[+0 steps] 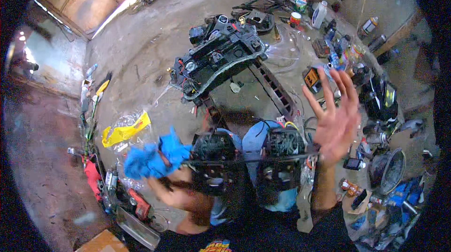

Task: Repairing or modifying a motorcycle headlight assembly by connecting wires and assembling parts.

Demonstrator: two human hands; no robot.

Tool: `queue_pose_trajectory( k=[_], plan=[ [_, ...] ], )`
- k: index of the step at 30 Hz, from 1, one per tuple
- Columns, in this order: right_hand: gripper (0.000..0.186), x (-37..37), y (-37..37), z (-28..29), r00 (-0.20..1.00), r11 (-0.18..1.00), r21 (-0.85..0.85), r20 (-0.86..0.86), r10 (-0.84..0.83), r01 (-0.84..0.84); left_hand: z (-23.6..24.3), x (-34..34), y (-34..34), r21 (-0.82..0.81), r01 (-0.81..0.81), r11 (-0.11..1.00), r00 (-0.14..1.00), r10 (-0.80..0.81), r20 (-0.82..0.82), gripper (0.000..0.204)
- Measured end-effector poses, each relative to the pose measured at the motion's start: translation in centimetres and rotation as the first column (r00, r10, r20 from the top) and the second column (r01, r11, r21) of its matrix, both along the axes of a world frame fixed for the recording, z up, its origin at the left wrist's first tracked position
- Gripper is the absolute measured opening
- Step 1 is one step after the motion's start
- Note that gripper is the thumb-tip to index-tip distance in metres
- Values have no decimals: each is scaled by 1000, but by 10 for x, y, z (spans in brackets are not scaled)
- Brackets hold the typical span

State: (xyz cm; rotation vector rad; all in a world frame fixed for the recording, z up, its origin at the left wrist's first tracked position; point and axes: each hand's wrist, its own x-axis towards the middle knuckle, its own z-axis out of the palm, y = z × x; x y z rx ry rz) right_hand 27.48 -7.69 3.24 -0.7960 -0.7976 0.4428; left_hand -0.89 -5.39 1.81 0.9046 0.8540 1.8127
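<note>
My left hand (pixel 176 187), smeared by motion, is closed round a crumpled blue cloth (pixel 157 155) to the left of my lap. My right hand (pixel 337 123) is raised on the right with its fingers spread and nothing in it. Across my legs lies a black mechanical part: a bulky left block (pixel 213 153) and a similar right block (pixel 284 151), with a thin dark bar (pixel 253 159) between them. The cloth is close to the left block; whether it touches cannot be made out. Loose wires (pixel 293 127) stick out by the right block.
Ahead on the floor lies a large black plastic assembly (pixel 216 57) with wires, beside a dark slotted rail (pixel 277 90). Bottles (pixel 319 15), cans and tools line the right wall. A black basin (pixel 387 170), yellow plastic piece (pixel 126 130) and red tool (pixel 139 203) lie nearby.
</note>
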Motion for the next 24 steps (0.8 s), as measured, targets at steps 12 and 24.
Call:
queue_pose_trajectory(
  k=[12,24],
  plan=[
    [78,22,74,9,937,942,-35,98,336,-334,-28,-7,-70,-49,189,981,969,-195,-154,36],
    [78,18,75,23,916,843,-367,-78,393,-393,-38,-23,-78,-50,391,919,855,-383,-349,32]
  ],
)
